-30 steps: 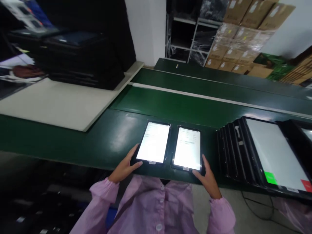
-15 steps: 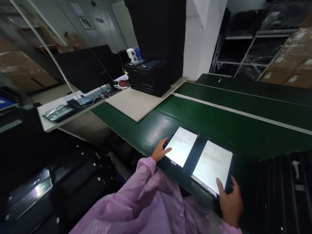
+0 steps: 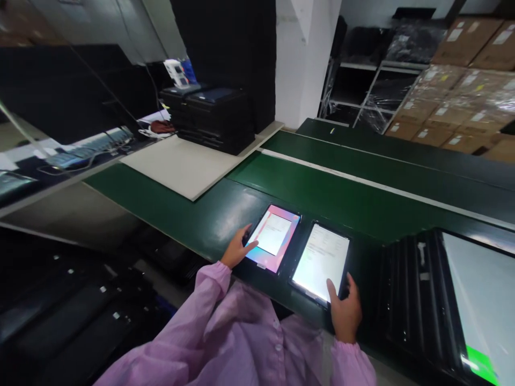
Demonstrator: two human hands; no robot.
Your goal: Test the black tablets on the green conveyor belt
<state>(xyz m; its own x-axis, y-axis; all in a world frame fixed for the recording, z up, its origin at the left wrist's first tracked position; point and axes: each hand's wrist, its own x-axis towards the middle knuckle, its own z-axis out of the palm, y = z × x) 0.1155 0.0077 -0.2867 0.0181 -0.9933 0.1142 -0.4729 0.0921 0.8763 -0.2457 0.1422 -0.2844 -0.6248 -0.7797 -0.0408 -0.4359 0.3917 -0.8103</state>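
Note:
Two lit tablets lie side by side on the green bench (image 3: 193, 206) in front of me. The left tablet (image 3: 274, 237) shows a white window over a pink and blue background. My left hand (image 3: 237, 249) grips its left edge, thumb on the screen's border. The right tablet (image 3: 322, 261) shows a white page of text. My right hand (image 3: 344, 312) holds its lower right corner, thumb resting on the glass and fingers wrapped round the edge.
A row of black tablets (image 3: 414, 295) leans at the right, topped by a big lit screen (image 3: 485, 308). A beige mat (image 3: 189, 166) and a stack of black devices (image 3: 213, 118) sit at the back left. Wrapped cartons (image 3: 450, 102) stand behind the green conveyor (image 3: 378, 201).
The left tablet's screen went from a white page to a small window on a colourful background. The view swung left, then partly back to the right. Both hands stay on the tablets.

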